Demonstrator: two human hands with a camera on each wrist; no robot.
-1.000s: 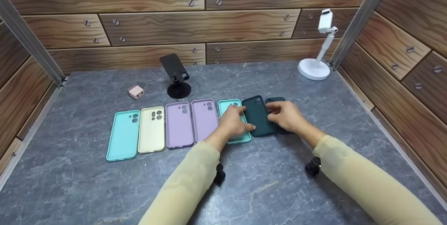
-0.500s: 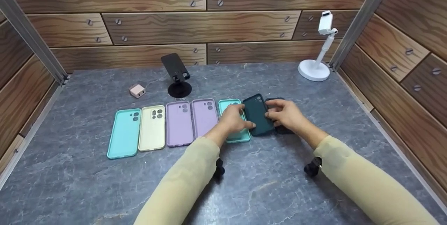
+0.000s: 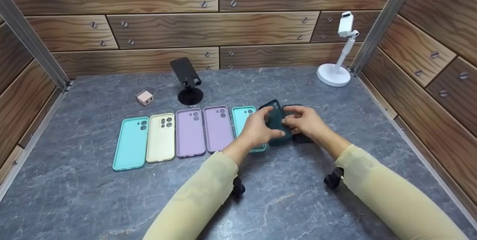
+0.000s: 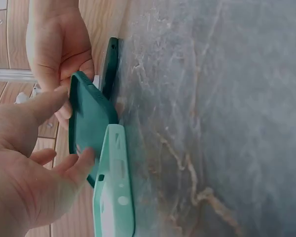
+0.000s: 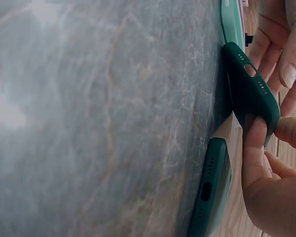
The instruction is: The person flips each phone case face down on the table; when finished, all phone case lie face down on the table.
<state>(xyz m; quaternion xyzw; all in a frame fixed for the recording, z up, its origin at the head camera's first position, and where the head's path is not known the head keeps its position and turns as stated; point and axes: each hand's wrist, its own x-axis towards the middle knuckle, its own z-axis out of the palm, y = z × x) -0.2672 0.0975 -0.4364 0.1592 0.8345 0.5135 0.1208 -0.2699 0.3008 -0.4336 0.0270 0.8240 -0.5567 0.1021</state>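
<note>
My right hand [image 3: 305,122] pinches the right edge of a dark green phone case [image 3: 275,119], thumb on one face and fingers on the other. That edge is raised, so the case tilts, its left edge low beside a turquoise case [image 4: 116,197]. Over the tilted case my left hand [image 3: 258,130] hovers with fingers spread and relaxed, fingertips close to its inner face in the left wrist view. A second dark green case [image 5: 212,187] lies on the table just right of it, partly hidden by my right hand in the head view.
Leftward the row continues with two purple cases [image 3: 190,132], a cream case [image 3: 161,141] and another turquoise case [image 3: 130,145]. Behind stand a pink charger plug [image 3: 145,97], a black phone stand [image 3: 190,83] and a white phone stand [image 3: 335,74]. Wood-patterned walls enclose the table.
The dark green case has been lifted at its right edge and now tilts. My left hand has moved right, from the case's left edge to over its face. My right hand keeps its pinch.
</note>
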